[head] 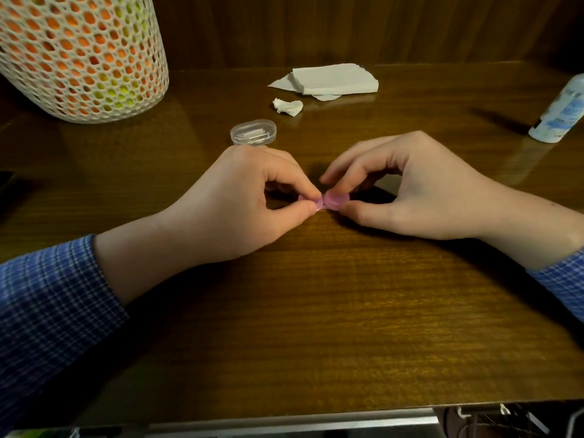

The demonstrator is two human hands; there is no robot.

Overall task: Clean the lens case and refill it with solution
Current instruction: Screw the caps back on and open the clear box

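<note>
A small pink lens case (335, 199) rests on the wooden table (316, 295) between my hands. My left hand (240, 203) pinches its left end with thumb and forefinger, hiding most of that side. My right hand (407, 188) grips the round pink cap on the right end, thumb below and fingers above. The white solution bottle (559, 112) with a blue label leans at the far right edge of the table. A stack of white tissues (335, 79) lies at the back, with a crumpled tissue piece (288, 107) in front of it.
A clear plastic oval box (253, 132) sits just beyond my left hand. A tall white mesh container (82, 55) with orange and green inside stands at the back left. A wooden wall closes the back. The table's front edge runs along the bottom.
</note>
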